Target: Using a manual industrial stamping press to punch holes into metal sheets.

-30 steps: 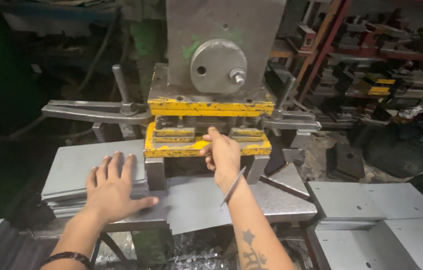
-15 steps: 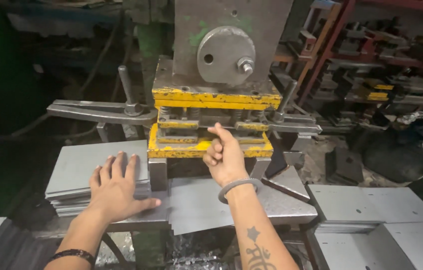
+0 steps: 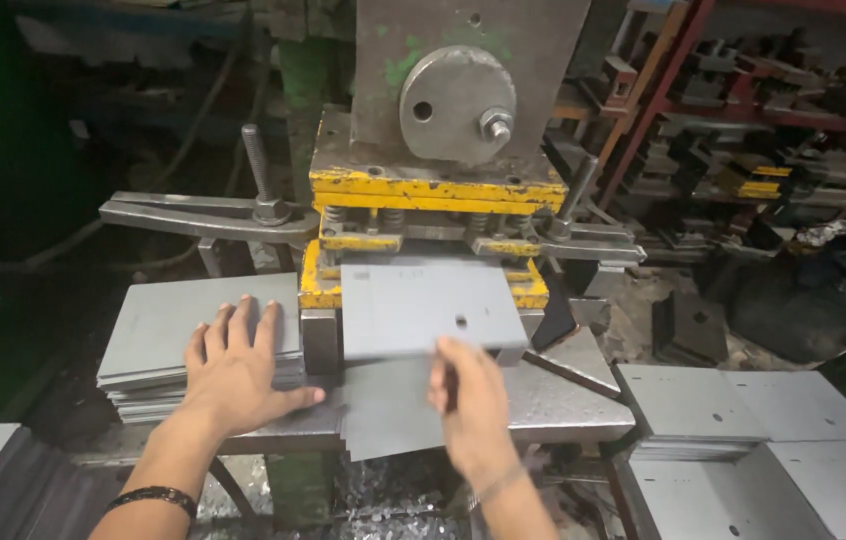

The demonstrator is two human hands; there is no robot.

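My right hand (image 3: 471,400) grasping punched sheet (image 3: 430,305), lifted just in front of press die (image 3: 423,245). My left hand (image 3: 238,368) flat, released, on blank stack (image 3: 168,335) left of die. Punch looks done; blanks remain.
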